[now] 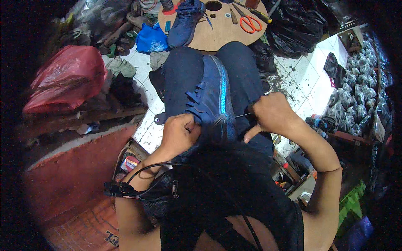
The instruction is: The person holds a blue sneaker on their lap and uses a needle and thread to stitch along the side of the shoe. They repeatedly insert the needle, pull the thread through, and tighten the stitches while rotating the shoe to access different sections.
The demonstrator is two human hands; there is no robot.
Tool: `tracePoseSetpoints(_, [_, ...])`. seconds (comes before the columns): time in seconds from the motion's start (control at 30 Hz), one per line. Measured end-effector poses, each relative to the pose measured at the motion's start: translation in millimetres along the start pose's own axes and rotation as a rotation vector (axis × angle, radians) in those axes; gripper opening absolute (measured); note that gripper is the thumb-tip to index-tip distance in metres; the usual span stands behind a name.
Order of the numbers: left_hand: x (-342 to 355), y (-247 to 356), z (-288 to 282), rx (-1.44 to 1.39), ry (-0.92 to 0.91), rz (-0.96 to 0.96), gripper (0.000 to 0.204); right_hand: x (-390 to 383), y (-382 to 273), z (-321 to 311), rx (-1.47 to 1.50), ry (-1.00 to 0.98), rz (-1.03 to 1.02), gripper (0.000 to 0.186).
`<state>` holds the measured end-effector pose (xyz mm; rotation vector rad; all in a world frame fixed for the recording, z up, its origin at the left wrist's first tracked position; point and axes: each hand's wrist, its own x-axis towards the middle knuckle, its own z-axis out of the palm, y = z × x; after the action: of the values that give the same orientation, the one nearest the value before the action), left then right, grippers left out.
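Note:
A dark blue sneaker [211, 96] with a shiny light-blue stripe along its side lies lengthwise on my lap, between my thighs. At its left side my left hand [181, 133] is closed, its curled fingers against the upper near the laces. To the right of the shoe, my right hand [273, 113] is closed round a thin metal spike, which looks like an awl [242, 115]. Its shaft points left and its tip reaches the heel end of the sneaker's side. The handle is hidden in my fist, and my thumb sticks out below.
Ahead, a round wooden table [217, 33] holds a second blue sneaker [186, 23], orange-handled scissors [251, 25] and other hand tools. A red plastic bag [69, 79] lies at left. Many plastic-wrapped bundles [356, 88] stand at right. A black cable [159, 165] crosses my left forearm.

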<state>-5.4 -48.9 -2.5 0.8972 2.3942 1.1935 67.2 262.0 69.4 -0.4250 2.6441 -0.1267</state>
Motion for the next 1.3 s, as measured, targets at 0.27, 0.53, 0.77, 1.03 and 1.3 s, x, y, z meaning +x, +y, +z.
tracePoseSetpoints(0.27, [-6,-9,-6,-0.078,-0.013,-0.158,0.041,-10,11,-16,0.27,-0.042,0.04,0.088])
tracePoseSetpoints(0.53, [-5,-15,-6,-0.114,-0.006,-0.163,0.038,-27,7,-19,-0.104,0.084,0.357,0.085])
tracePoseSetpoints(0.77, [-4,-12,-6,-0.066,-0.019,-0.171,0.037,-20,1,-19,0.129,0.034,0.052,0.085])
tracePoseSetpoints(1.03, [-4,-10,-1,-0.079,-0.002,-0.127,0.036,13,-8,3,0.051,0.084,-0.052,0.086])
tracePoseSetpoints(1.3, [-1,-9,5,-0.005,-0.008,0.009,0.026,9,-6,1,0.093,0.066,-0.078,0.089])
